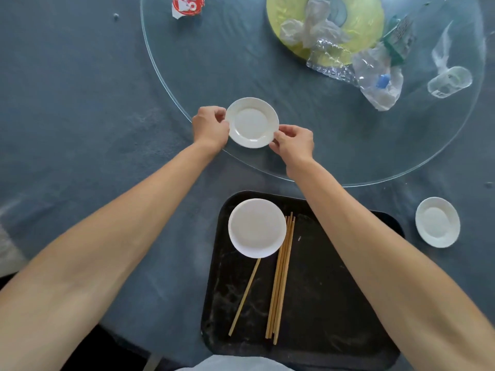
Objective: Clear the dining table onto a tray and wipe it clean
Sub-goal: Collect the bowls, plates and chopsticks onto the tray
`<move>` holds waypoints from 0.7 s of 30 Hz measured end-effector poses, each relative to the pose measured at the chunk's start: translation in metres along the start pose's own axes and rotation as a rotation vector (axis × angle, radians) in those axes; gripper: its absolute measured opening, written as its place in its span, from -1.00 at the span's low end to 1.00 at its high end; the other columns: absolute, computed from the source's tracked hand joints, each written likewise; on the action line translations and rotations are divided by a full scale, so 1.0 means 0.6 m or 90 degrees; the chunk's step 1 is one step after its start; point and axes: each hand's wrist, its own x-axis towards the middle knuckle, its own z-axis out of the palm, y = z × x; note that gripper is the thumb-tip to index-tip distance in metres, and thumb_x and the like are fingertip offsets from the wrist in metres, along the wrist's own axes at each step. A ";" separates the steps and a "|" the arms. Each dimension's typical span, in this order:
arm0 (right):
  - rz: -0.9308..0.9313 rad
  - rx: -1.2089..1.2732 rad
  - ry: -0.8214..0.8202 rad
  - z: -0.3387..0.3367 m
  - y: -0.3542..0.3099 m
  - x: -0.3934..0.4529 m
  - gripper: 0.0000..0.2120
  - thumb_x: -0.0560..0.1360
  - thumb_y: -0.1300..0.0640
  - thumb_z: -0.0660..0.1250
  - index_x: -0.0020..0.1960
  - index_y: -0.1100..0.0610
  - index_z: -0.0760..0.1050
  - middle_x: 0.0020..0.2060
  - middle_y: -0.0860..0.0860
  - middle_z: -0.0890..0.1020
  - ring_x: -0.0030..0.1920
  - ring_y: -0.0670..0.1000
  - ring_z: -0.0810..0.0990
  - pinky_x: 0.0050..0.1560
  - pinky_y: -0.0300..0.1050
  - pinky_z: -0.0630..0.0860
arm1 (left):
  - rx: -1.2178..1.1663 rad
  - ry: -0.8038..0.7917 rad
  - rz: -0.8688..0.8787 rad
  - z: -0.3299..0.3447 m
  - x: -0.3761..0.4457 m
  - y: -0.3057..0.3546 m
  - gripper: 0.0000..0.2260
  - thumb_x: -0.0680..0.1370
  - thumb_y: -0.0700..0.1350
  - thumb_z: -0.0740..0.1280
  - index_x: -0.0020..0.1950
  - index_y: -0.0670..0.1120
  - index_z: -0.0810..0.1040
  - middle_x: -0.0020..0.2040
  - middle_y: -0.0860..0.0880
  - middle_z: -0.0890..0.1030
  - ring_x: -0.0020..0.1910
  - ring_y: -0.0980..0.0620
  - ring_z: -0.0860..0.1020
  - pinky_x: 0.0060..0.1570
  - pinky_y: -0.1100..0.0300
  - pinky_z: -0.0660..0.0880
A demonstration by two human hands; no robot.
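A small white plate (251,122) sits at the near edge of the round glass turntable (241,62). My left hand (210,127) pinches its left rim and my right hand (293,141) pinches its lower right rim. Below my arms lies a black tray (334,303) on the blue tablecloth (80,103). The tray carries a white bowl (257,227) and several wooden chopsticks (281,285). Another small white plate (437,222) rests on the cloth to the right of the tray.
On the turntable's far side lie a yellow-green plate (369,20) with crumpled plastic, a crushed clear bottle (377,76), a green packet (399,38) and a tipped clear cup (450,81). A red-and-white wrapper (187,5) lies at the top edge.
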 end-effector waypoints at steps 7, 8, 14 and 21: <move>-0.034 0.065 0.047 -0.093 -0.008 -0.056 -0.86 0.56 0.29 0.43 0.12 0.20 0.66 0.01 0.07 0.70 0.02 0.00 0.72 -0.10 -0.25 0.67 | -0.200 -0.074 0.004 -0.001 -0.055 0.057 -0.82 0.48 -0.30 0.39 -0.01 -0.06 0.68 -0.13 0.04 0.68 -0.08 -0.02 0.70 -0.04 0.05 0.68; -0.037 0.068 0.057 -0.112 -0.008 -0.065 -0.86 0.56 0.28 0.43 0.12 0.19 0.66 0.01 0.06 0.70 0.01 0.00 0.72 -0.11 -0.26 0.67 | -0.208 -0.085 0.010 0.005 -0.066 0.071 -0.82 0.48 -0.29 0.39 -0.01 -0.06 0.68 -0.13 0.03 0.69 -0.09 -0.02 0.70 -0.07 0.06 0.69; -0.036 0.089 0.123 -0.246 0.006 -0.123 -0.88 0.58 0.26 0.42 0.12 0.17 0.64 0.01 0.06 0.70 0.00 -0.01 0.71 -0.13 -0.26 0.66 | -0.215 -0.157 0.060 0.072 -0.153 0.143 -0.74 0.50 -0.33 0.40 0.18 -0.21 0.67 0.02 -0.13 0.71 -0.05 0.00 0.68 -0.10 0.13 0.68; -0.014 0.128 0.192 -0.453 0.076 -0.142 -0.91 0.57 0.20 0.46 0.06 0.10 0.62 0.01 0.03 0.70 -0.01 -0.03 0.72 -0.08 -0.18 0.69 | -0.184 -0.263 0.074 0.223 -0.269 0.212 -0.73 0.48 -0.28 0.46 0.18 -0.16 0.68 0.02 -0.07 0.71 0.03 -0.03 0.68 0.09 -0.01 0.65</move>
